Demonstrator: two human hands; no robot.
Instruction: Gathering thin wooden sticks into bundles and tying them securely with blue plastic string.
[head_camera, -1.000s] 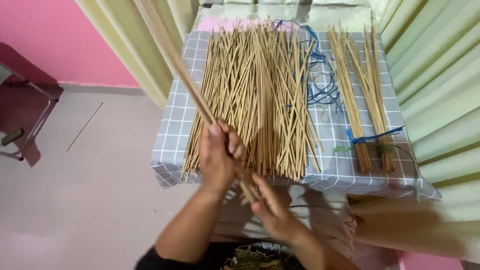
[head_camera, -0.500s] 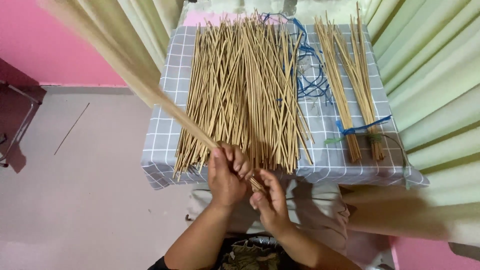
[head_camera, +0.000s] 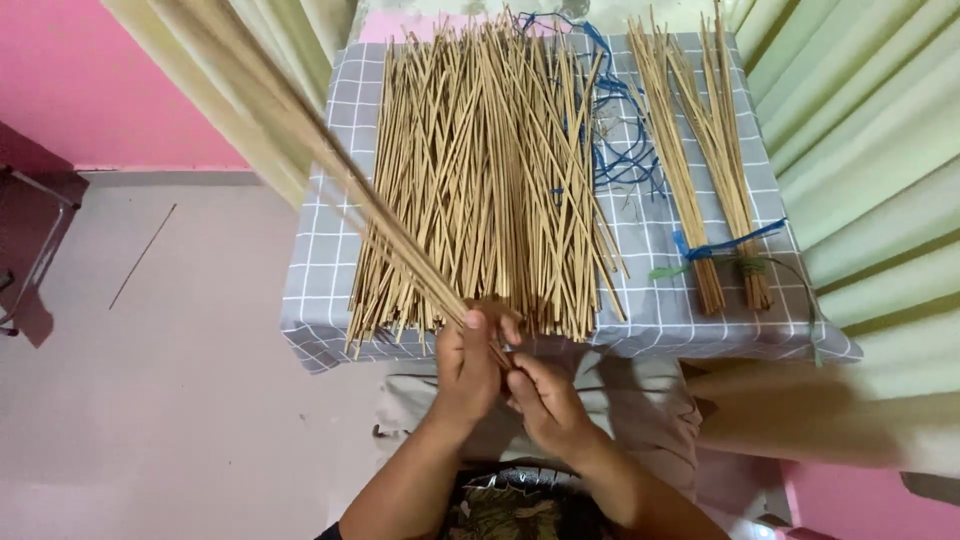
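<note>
Your held sticks (head_camera: 330, 165) now swung higher against the curtain (head_camera: 250, 90), table (head_camera: 320, 290) with loose stick pile (head_camera: 490, 170), two tied bundles (head_camera: 715, 170), your left hand (head_camera: 468, 365) and right hand (head_camera: 545, 400) both clenched around the sticks' lower ends at the table's near edge

We look all over the table, the floor and the walls, and we see no packages, no labels, no signs and no screens anywhere here.
</note>
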